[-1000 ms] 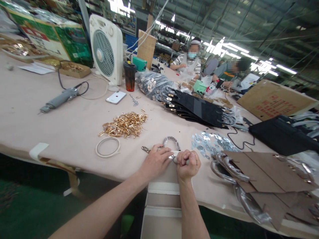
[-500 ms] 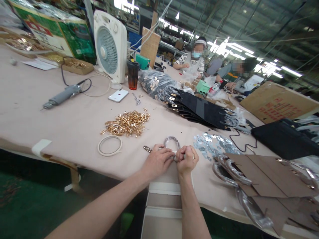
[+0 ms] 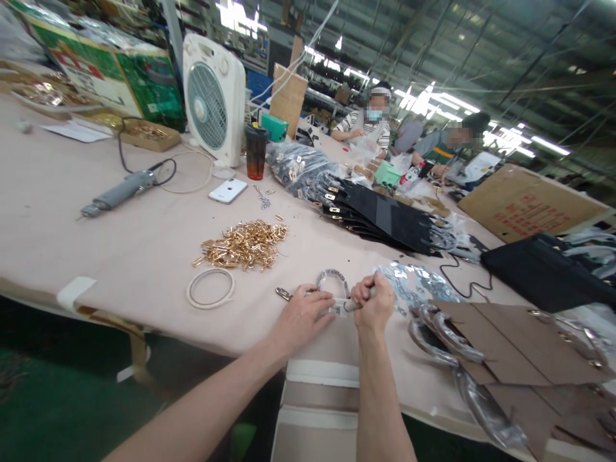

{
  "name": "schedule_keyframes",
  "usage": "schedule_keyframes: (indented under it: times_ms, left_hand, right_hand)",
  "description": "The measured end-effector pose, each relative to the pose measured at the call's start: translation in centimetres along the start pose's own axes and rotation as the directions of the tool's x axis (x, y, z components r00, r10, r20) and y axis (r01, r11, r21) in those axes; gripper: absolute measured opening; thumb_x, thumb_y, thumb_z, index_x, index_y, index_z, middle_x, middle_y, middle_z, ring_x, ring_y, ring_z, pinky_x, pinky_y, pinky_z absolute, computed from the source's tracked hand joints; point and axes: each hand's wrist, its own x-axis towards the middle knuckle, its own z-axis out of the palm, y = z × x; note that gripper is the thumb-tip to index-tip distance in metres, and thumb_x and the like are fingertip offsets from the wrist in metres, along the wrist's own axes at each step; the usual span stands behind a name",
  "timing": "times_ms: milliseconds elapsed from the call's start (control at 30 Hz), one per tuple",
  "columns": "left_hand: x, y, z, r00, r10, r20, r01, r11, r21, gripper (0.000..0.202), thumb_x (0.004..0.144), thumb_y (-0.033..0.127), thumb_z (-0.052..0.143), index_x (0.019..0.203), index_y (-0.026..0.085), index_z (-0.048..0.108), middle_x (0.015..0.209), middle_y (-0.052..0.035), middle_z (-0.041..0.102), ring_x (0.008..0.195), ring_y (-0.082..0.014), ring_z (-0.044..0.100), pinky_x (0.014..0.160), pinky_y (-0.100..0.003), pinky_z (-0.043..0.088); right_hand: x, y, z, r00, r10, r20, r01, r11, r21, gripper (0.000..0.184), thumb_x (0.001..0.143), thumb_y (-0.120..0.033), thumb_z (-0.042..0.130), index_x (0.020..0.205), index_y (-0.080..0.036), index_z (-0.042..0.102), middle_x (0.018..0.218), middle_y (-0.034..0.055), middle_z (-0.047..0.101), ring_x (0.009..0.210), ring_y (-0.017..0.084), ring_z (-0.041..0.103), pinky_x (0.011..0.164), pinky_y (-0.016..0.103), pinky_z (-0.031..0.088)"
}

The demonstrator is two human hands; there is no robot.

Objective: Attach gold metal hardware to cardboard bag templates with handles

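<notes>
My left hand point(image 3: 304, 314) lies with its fingers stretched over a light-coloured bag piece point(image 3: 321, 378) that hangs over the table's front edge. Beyond my fingers, a plastic-wrapped loop handle point(image 3: 333, 274) stands out from this piece, and a metal clasp part point(image 3: 283, 293) lies left of my hand. My right hand point(image 3: 375, 300) is closed round a slim pale-handled tool point(image 3: 350, 306). The tool's end points left toward a small metal plate point(image 3: 337, 308) by my left fingertips; its exact tip is too small to make out.
Gold fittings point(image 3: 245, 245) are heaped behind a tape roll point(image 3: 210, 288). Silver plates point(image 3: 414, 282) and brown bag panels point(image 3: 510, 340) lie to the right. Farther back are black bag panels point(image 3: 385, 215), a phone point(image 3: 228, 190), a tumbler point(image 3: 256, 151), a fan point(image 3: 214, 102) and a corded electric screwdriver point(image 3: 118, 192).
My right hand has moved right, away from my left hand, with the tool in it, so a gap shows between them. My left hand stays on the bag piece.
</notes>
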Motion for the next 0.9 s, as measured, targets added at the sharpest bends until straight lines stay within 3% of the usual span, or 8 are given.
schedule_keyframes:
  times_ms: [167, 367, 633, 733, 900]
  left_hand:
    - [0.1, 0.2, 0.0, 1.0, -0.01, -0.009, 0.01, 1.0, 0.001, 0.025, 0.099, 0.028, 0.067, 0.123, 0.025, 0.072, 0.126, -0.0025, 0.076, 0.119, -0.0213, 0.065, 0.112, -0.046, 0.045]
    - [0.1, 0.6, 0.0, 0.999, -0.025, -0.027, 0.027, 0.999, 0.047, 0.023, 0.101, 0.026, 0.062, 0.121, 0.024, 0.073, 0.123, -0.0041, 0.077, 0.116, -0.0207, 0.068, 0.11, -0.046, 0.047]
    - [0.1, 0.4, -0.1, 1.0, -0.011, 0.017, 0.01, 1.0, 0.014, 0.021, 0.103, 0.023, 0.059, 0.119, 0.023, 0.071, 0.122, -0.0038, 0.077, 0.113, -0.0195, 0.069, 0.112, -0.046, 0.043]
    - [0.0, 0.4, -0.1, 1.0, -0.02, 0.012, 0.02, 1.0, 0.014, 0.021, 0.1, 0.028, 0.064, 0.12, 0.024, 0.07, 0.124, -0.004, 0.076, 0.115, -0.0213, 0.067, 0.112, -0.046, 0.043]
    - [-0.1, 0.4, -0.2, 0.998, -0.048, 0.042, 0.046, 0.998, 0.043, 0.042, 0.089, 0.042, 0.079, 0.125, 0.025, 0.067, 0.127, -0.0033, 0.073, 0.12, -0.025, 0.063, 0.111, -0.045, 0.043]
  right_hand:
    - [1.2, 1.2, 1.3, 0.981, 0.184, 0.064, -0.179, 0.981, -0.075, 0.039, 0.087, -0.048, 0.068, 0.066, -0.02, 0.05, 0.043, -0.011, 0.04, 0.032, 0.005, 0.03, 0.033, 0.017, 0.025]
    - [1.2, 1.8, 1.6, 0.972, 0.224, 0.067, -0.216, 0.97, -0.113, 0.038, 0.087, -0.049, 0.066, 0.067, -0.021, 0.051, 0.043, -0.0113, 0.039, 0.032, 0.006, 0.03, 0.032, 0.018, 0.023]
    - [-0.6, 2.0, 0.9, 0.977, 0.097, 0.188, -0.051, 0.971, -0.236, 0.041, 0.094, -0.047, 0.063, 0.065, -0.02, 0.054, 0.044, -0.0094, 0.04, 0.035, 0.007, 0.034, 0.035, 0.019, 0.029]
    - [-1.2, 1.3, 0.4, 0.981, 0.021, 0.194, 0.007, 0.989, -0.146, 0.04, 0.095, -0.044, 0.062, 0.065, -0.02, 0.053, 0.046, -0.0087, 0.042, 0.036, 0.007, 0.035, 0.036, 0.019, 0.028]
    - [-1.6, 0.3, -0.4, 0.973, -0.088, 0.211, 0.087, 0.996, 0.015, 0.037, 0.096, -0.037, 0.061, 0.065, -0.02, 0.051, 0.046, -0.0089, 0.04, 0.037, 0.006, 0.03, 0.038, 0.018, 0.027]
